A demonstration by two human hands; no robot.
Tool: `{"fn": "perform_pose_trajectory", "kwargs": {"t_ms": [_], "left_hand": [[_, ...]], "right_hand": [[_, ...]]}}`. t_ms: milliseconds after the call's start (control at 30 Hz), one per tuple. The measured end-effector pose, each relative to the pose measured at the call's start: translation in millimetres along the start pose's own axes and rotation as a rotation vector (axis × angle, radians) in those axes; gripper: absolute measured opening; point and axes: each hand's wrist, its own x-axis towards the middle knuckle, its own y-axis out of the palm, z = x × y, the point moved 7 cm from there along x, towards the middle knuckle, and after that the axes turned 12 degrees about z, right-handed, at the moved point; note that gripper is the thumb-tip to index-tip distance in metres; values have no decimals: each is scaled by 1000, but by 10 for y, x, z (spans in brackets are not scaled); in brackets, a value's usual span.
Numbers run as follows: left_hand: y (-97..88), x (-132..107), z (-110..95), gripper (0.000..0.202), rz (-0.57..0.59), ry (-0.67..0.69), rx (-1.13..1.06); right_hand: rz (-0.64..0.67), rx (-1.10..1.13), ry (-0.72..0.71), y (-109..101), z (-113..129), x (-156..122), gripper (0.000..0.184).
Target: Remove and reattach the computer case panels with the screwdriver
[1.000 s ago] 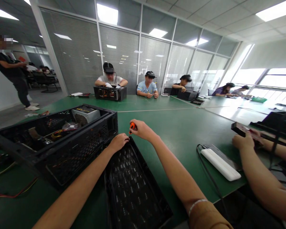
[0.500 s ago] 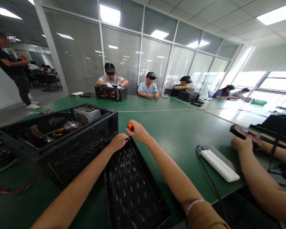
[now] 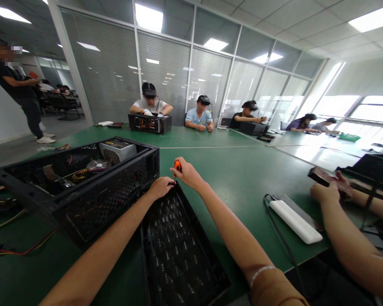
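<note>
My right hand is wrapped round an orange-handled screwdriver, held upright with its shaft pointing down. The screwdriver's tip meets the far end of a black computer case front panel, which lies with its hollow inner side up. At that same far end my left hand is closed on the panel's edge, its fingertips close beside the screwdriver shaft. What the tip touches is too small to tell. To the left lies an open black computer case, with a power supply and wires showing inside.
A white power bank with a black cable lies at right. Beside it a co-worker's hands hold a dark box-shaped part. Loose wires lie at front left. Several people sit at the green table's far side, some with computer cases.
The view has shifted slightly. My right hand and the screwdriver have risen a little, and more of the shaft shows. My left hand stays at the panel's far end.
</note>
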Motion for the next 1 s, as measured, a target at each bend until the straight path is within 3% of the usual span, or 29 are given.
{"fn": "perform_pose_trajectory", "kwargs": {"t_ms": [467, 667, 867, 1000], "left_hand": [[16, -7, -42, 21, 9, 16, 67], [-10, -18, -83, 21, 10, 16, 94], [-19, -21, -79, 20, 7, 20, 117], [-6, -20, -74, 19, 5, 26, 132]], "right_hand": [[-43, 3, 10, 19, -63, -3, 25], [-2, 154, 5, 60, -42, -21, 24], [-109, 43, 62, 0, -140, -5, 21], [-113, 109, 112, 45, -188, -5, 20]]}}
